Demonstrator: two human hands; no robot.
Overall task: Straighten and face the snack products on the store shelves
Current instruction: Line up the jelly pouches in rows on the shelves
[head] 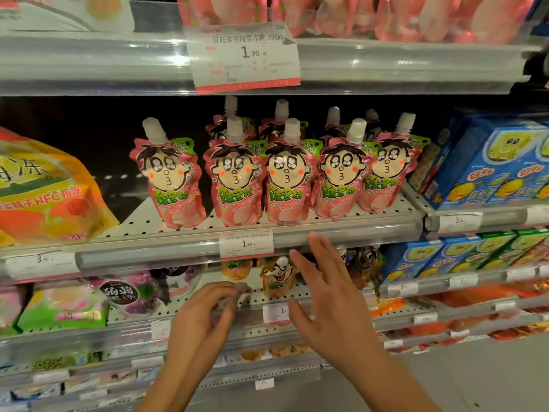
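Several pink jelly-drink pouches (234, 179) with white caps and a cartoon face stand upright in a front row on the middle shelf (178, 251), with more behind them. The leftmost pouch (169, 179) stands slightly apart and tilted. One shelf down, an orange pouch (276, 278) stands alone. My left hand (205, 319) hovers in front of that lower shelf with curled fingers, holding nothing. My right hand (326, 295) is spread open beside the orange pouch, just below the middle shelf's edge.
A large orange-yellow jelly bag (44, 188) lies left of the pouches. Blue boxes (490, 162) fill the right side. Green and purple jelly bags (74, 304) sit lower left. Price tags (246, 243) hang on the shelf rails. More pink pouches (386, 16) fill the top shelf.
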